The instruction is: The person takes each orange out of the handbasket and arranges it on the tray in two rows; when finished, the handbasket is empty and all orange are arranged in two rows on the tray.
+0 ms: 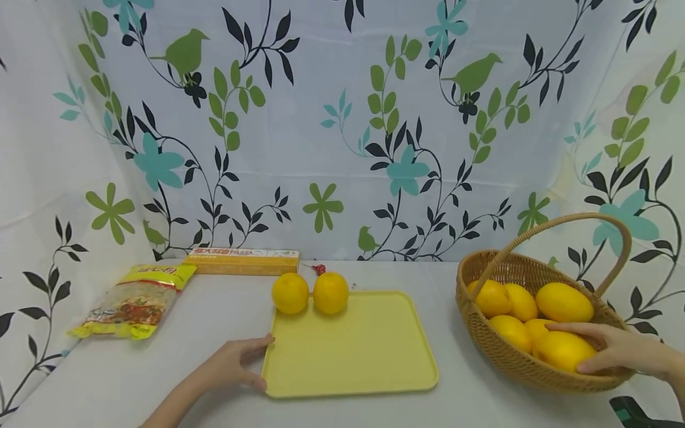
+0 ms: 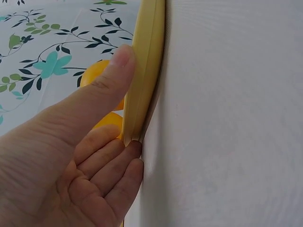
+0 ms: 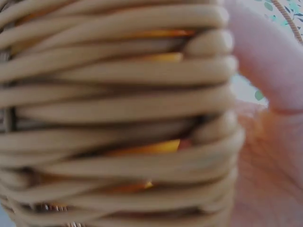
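Note:
A yellow rectangular tray (image 1: 353, 356) lies on the white table, with two oranges (image 1: 330, 293) side by side at its back left corner. My left hand (image 1: 235, 364) touches the tray's left edge, thumb towards the front and fingers further back. Up close, the thumb (image 2: 122, 56) and fingertips rest against the tray rim (image 2: 144, 75). On the right stands a wicker basket (image 1: 514, 362) holding several oranges. Inside it, my right hand (image 1: 623, 351) grips an orange (image 1: 562, 351) at the front. The basket weave hides its fingertips in the right wrist view.
A yellow noodle packet (image 1: 134, 300) lies at the left, and an orange pasta box (image 1: 241, 261) along the back. Beside that box is a small red item (image 1: 319, 269). The basket's tall handle (image 1: 556, 220) arches above it. A dark object (image 1: 634, 410) shows at the lower right.

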Demonstrator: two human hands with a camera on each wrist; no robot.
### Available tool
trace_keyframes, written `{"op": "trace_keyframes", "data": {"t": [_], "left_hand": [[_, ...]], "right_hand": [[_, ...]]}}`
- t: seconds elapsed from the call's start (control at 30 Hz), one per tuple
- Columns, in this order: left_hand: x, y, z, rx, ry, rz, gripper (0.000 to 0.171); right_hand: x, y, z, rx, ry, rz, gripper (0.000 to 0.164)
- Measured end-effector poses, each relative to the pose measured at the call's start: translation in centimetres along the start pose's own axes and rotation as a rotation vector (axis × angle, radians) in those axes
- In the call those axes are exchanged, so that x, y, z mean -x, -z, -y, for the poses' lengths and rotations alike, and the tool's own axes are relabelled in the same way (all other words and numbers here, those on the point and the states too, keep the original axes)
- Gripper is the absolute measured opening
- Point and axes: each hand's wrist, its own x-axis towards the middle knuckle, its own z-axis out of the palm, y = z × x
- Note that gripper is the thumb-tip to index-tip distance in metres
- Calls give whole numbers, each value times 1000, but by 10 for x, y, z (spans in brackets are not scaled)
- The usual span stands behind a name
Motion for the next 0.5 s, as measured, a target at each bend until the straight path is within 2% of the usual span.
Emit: {"op": "trace_keyframes", "data": {"t": [0.13,0.27,0.37,0.5], "left_hand": [[0,1,1,-13,-8,-6,87],[1,0,1,-1,-38,2,84],[1,0,0,19,-62,3,83],[1,0,-1,17,-57,-2,84]], "right_hand": [[-2,-3,4,111,-26,-106,51],[-3,-4,8,200,-114,-214,60],[-3,-2,10,189,-134,-249,60],[-3,-3,11,135,-75,-296,55]]}}
